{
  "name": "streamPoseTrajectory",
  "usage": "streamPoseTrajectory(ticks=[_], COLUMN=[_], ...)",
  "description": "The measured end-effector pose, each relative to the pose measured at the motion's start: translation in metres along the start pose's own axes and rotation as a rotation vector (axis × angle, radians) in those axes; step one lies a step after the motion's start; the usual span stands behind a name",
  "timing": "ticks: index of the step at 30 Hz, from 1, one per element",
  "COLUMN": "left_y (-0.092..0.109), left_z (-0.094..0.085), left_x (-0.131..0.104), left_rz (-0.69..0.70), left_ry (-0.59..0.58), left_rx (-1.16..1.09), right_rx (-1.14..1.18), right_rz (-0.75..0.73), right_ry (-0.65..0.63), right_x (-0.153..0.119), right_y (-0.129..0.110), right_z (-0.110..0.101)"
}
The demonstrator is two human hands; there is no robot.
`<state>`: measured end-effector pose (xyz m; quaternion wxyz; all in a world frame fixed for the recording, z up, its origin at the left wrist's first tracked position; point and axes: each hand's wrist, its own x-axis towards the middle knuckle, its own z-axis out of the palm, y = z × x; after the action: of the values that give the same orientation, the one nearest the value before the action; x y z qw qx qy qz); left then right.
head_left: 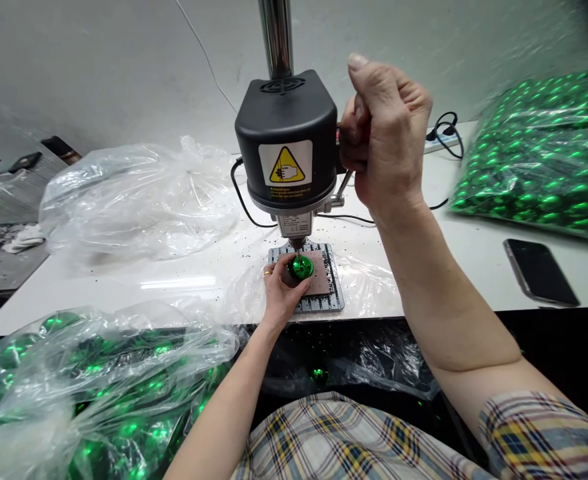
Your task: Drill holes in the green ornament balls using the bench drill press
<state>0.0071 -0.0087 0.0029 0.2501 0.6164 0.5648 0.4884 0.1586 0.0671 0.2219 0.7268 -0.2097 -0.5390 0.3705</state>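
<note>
A black bench drill press [287, 140] with a yellow warning label stands on the white table. Under its bit lies a shiny green cup-like piece [303, 267], and the bit reaches down to it. My left hand [283, 287] is closed around that green piece, thumb and fingers at its sides, holding it on a pinkish-brown board [321, 280] over the slotted metal base [337, 297]. My right hand [389, 127] is raised beside the drill head, fingers wrapped round the drill's feed lever [343, 187], whose upper end the hand hides.
Clear plastic bags [144, 193] lie at the back left. A bag of green shiny pieces [99, 393] is at the front left, another bag [549, 153] at the right. A phone [541, 272] lies near the table edge. Dark shavings surround the drill base; a power strip [441, 141] sits behind.
</note>
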Motion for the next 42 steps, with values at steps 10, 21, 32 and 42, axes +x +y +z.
streamPoseTrajectory(ticks=[10, 21, 32, 42], left_y=[0.002, -0.009, -0.009, -0.007], left_z=[0.001, 0.005, 0.006, 0.005], left_x=[-0.005, -0.002, -0.002, -0.003], left_rz=[0.032, 0.05, 0.048, 0.017], left_ry=[0.021, 0.058, 0.058, 0.046], left_rx=[0.053, -0.021, -0.002, -0.023], right_rx=[0.015, -0.044, -0.143, -0.131], right_rz=[0.005, -0.109, -0.287, -0.586], right_ry=[0.027, 0.031, 0.026, -0.071], right_x=[-0.002, -0.023, -0.082, -0.097], right_y=[-0.001, -0.01, -0.009, 0.022], right_z=[0.002, 0.006, -0.002, -0.02])
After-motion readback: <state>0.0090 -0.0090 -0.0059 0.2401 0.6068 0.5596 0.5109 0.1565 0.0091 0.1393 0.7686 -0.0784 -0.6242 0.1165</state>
